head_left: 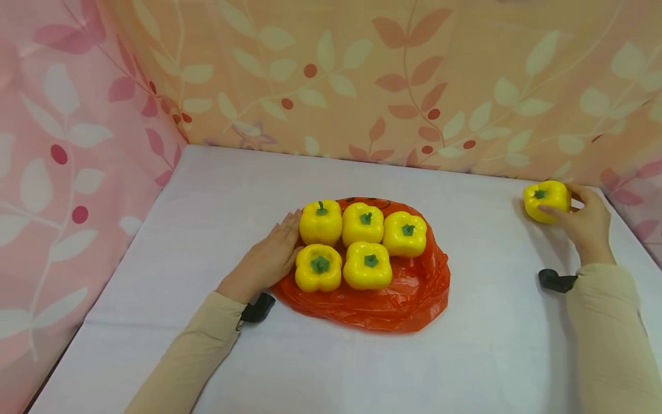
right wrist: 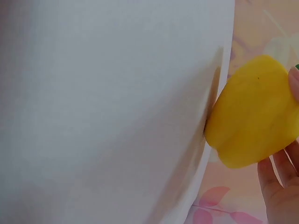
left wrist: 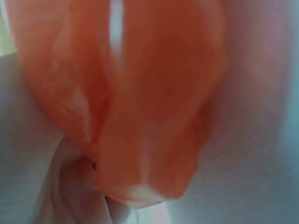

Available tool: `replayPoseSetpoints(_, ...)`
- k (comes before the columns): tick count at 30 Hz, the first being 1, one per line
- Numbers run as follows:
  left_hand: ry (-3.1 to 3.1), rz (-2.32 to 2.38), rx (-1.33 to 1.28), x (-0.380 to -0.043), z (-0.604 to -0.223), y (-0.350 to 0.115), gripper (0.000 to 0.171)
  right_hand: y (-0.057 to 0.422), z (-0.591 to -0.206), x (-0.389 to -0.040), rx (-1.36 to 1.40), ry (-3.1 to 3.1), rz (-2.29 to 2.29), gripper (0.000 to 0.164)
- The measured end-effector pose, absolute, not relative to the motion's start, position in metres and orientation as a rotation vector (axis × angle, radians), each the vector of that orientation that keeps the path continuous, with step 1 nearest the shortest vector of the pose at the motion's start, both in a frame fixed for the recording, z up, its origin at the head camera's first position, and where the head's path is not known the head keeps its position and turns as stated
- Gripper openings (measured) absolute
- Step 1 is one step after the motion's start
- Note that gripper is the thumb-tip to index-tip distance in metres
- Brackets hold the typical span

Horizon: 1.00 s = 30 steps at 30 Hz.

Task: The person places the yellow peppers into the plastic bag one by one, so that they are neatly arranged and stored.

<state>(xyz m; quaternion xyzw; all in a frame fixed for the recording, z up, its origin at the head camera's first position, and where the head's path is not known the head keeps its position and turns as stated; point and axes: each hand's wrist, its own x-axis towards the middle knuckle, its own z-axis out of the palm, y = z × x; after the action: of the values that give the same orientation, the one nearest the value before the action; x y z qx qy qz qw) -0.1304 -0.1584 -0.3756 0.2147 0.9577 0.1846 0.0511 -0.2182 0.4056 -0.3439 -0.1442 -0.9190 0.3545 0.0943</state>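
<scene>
Several yellow bell peppers [head_left: 367, 265] with green stems stand close together on a red plastic bag [head_left: 398, 310] spread on the table. My left hand [head_left: 269, 253] lies flat at the bag's left edge, its straight fingers along the side of the leftmost peppers. In the left wrist view the red plastic [left wrist: 154, 107] fills most of the picture, with part of the hand [left wrist: 74, 191] below it. Far to the right, my right hand [head_left: 584, 215] grips a single yellow bell pepper [head_left: 549, 201] between thumb and fingers. The right wrist view shows that pepper [right wrist: 252, 112] from its side, fingers around it.
A white cloth covers the table [head_left: 486, 345]. Patterned fabric hangs behind it [head_left: 331, 75] and along the left side [head_left: 67, 144]. Black wrist straps [head_left: 555, 280] show at both sleeves.
</scene>
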Motion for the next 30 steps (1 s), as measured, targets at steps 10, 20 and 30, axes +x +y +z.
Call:
replayPoseSetpoints(10,2.921,0.545,0.666,-0.129,-0.376,-0.159,0.064,0.4,-0.343,-0.211,-0.451,-2.646,1.142,0.075)
replayPoseSetpoints(20,2.921,0.535,0.661,-0.13,-0.375,-0.158,0.064,0.389,-0.331,-0.195,-0.399,-2.511,1.271,0.067)
replayPoseSetpoints(30,2.909,0.535,0.63,-0.131,-0.376,-0.158,0.064,0.366,-0.317,-0.187,-0.259,-2.391,1.337,0.059)
